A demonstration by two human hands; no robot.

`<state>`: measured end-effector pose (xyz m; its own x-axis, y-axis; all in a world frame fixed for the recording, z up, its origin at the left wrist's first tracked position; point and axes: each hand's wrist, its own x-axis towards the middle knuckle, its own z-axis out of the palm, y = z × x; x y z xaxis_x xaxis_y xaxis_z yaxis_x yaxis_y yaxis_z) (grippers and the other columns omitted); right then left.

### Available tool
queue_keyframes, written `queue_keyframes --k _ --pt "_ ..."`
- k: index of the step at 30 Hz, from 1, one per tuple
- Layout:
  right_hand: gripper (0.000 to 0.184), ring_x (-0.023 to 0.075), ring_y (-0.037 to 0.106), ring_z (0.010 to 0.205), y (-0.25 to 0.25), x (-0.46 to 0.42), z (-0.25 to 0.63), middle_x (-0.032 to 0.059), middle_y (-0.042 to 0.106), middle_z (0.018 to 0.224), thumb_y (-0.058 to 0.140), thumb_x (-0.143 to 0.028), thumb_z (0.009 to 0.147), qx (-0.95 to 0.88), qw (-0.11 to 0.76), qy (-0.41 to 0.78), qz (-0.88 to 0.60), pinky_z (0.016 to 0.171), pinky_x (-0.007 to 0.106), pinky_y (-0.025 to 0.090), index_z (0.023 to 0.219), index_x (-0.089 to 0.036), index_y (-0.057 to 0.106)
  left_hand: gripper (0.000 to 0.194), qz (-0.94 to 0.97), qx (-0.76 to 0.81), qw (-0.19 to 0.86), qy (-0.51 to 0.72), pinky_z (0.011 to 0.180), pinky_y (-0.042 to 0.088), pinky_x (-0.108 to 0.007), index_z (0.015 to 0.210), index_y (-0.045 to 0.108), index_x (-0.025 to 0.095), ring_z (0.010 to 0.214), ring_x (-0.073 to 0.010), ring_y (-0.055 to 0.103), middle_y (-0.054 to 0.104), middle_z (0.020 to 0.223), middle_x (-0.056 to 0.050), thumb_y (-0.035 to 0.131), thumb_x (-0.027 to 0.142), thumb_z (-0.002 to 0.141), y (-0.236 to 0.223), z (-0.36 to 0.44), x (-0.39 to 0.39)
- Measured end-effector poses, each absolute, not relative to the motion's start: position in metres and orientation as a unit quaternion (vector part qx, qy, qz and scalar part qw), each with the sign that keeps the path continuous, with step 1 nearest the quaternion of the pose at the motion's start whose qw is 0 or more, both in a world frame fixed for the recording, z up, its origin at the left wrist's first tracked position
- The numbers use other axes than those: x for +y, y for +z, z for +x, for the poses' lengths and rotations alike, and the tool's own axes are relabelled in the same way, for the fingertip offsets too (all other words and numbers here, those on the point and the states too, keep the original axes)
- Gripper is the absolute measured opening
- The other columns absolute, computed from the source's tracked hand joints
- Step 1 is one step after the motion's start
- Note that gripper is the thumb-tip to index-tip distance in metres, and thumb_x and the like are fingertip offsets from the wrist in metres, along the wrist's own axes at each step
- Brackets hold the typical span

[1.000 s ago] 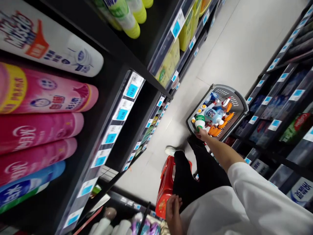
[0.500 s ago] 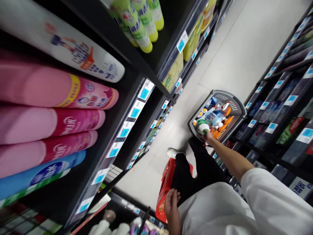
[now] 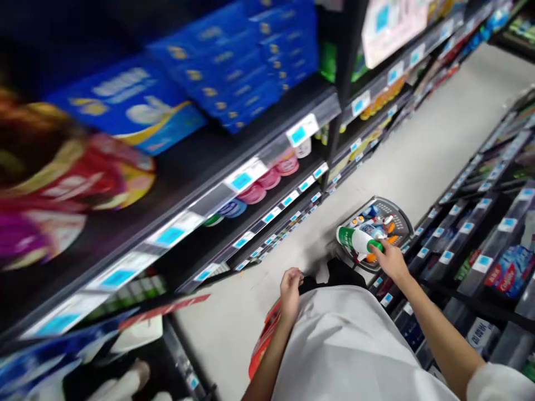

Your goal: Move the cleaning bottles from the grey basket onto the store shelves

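My right hand (image 3: 392, 260) is closed around the green cap of a white and green bottle (image 3: 358, 240). The bottle is tilted on its side above the grey shopping basket (image 3: 406, 214), and its base points left. Inside the basket lie several bottles and orange-and-white items, partly covered by the held bottle. My left hand (image 3: 290, 285) hangs at the left of my white shirt, its fingers loosely curled in. Nothing shows in it. Below that forearm a red basket (image 3: 261, 345) is partly visible, mostly hidden by my arm and shirt.
On my left runs a tall black shelf (image 3: 334, 106) with blue boxes (image 3: 234, 72), pink-lidded containers (image 3: 270, 178) and price tags. Another shelf (image 3: 472, 245) with toothpaste boxes (image 3: 507, 273) lines the right. Pale aisle floor (image 3: 451, 122) stretches between them.
The bottle has been lifted up out of the basket by my right hand. My left hand has risen beside my shirt. The view has shifted, with higher shelf levels now showing at left.
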<state>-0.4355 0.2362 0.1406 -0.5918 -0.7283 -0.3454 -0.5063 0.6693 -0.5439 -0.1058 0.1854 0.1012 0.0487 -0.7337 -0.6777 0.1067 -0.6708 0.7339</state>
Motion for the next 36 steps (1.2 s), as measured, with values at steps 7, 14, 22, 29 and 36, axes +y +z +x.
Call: queue_keyframes --k 7,14,22,29,36 --pt "0.048 0.0294 0.068 0.082 0.233 0.162 -0.359 0.0128 0.075 0.095 0.053 -0.062 0.092 0.731 0.128 -0.172 -0.648 0.077 0.039 0.047 0.108 -0.02 0.072 0.022 0.549 -0.121 0.393 -0.728 0.066 0.053 -0.023 0.09 0.069 0.018 0.077 -0.0152 0.063 0.066 0.095 -0.005 0.08 0.023 0.072 0.113 -0.08 0.148" --pt "0.038 0.0248 0.067 0.081 0.279 0.116 -0.264 0.0101 0.074 0.098 0.054 -0.051 0.1 0.56 0.072 -0.176 -0.806 0.074 0.036 0.05 0.116 -0.019 0.067 0.061 0.344 0.033 0.364 -0.865 0.089 0.059 -0.055 0.125 0.053 0.011 0.101 -0.038 0.073 0.066 0.119 -0.027 0.065 0.06 0.091 0.148 -0.057 0.126" --pt "0.029 0.0235 0.062 0.076 0.307 0.1 -0.189 0.0069 0.067 0.085 0.059 -0.034 0.101 0.384 -0.016 -0.199 -0.902 0.073 0.036 0.049 0.125 -0.016 0.059 0.06 0.2 0.196 0.46 -0.843 0.092 0.059 -0.046 0.126 0.054 0.005 0.096 -0.0314 0.074 0.072 0.106 -0.021 0.052 0.059 0.1 0.171 -0.038 0.102" --pt "0.023 0.0228 0.057 0.07 0.315 0.093 -0.148 0.0053 0.062 0.077 0.059 -0.032 0.101 0.35 -0.036 -0.185 -0.918 0.067 0.037 0.046 0.115 -0.014 0.062 0.037 0.199 0.243 0.544 -0.778 0.076 0.062 -0.032 0.108 0.064 0.012 0.076 -0.0206 0.073 0.073 0.086 -0.008 0.052 0.048 0.104 0.175 -0.018 0.085" --pt "0.034 0.0237 0.066 0.097 0.301 0.119 -0.17 0.0074 0.071 0.105 0.049 -0.031 0.105 0.47 0.119 -0.261 -0.835 0.088 0.038 0.051 0.136 -0.019 0.054 0.05 0.23 0.243 0.558 -0.759 0.084 0.064 -0.042 0.135 0.057 0.013 0.1 -0.028 0.074 0.073 0.114 -0.017 0.049 0.051 0.104 0.152 0.032 0.043"
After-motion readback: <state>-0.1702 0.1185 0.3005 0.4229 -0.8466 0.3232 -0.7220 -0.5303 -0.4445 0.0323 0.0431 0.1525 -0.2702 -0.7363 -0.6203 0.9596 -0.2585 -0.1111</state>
